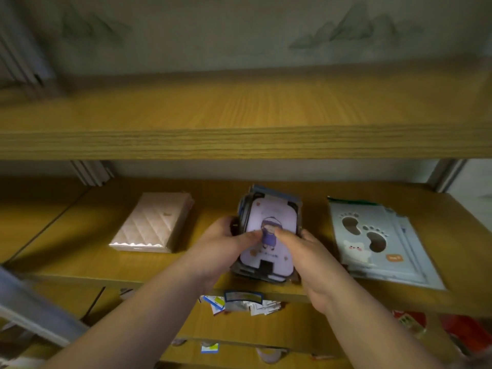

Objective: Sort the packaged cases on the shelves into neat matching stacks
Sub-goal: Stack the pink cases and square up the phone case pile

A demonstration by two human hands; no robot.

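Note:
A stack of packaged cases (270,209) sits in the middle of the wooden shelf (80,251); its top case is lilac with a cartoon figure in purple. My left hand (226,243) grips the stack's left side, thumb on the top case. My right hand (306,251) holds the right side, thumb pressed on the cartoon figure. To the left lies a pale pink quilted stack (151,225). To the right lies a pale blue stack with footprint cut-outs (372,241), slightly fanned.
An upper wooden shelf (239,123) hangs over the stacks, with a painted wall behind it. Below the shelf's front edge are small labelled packets (239,302) and red packages (452,331) at the lower right. A grey metal rail (34,310) crosses the lower left.

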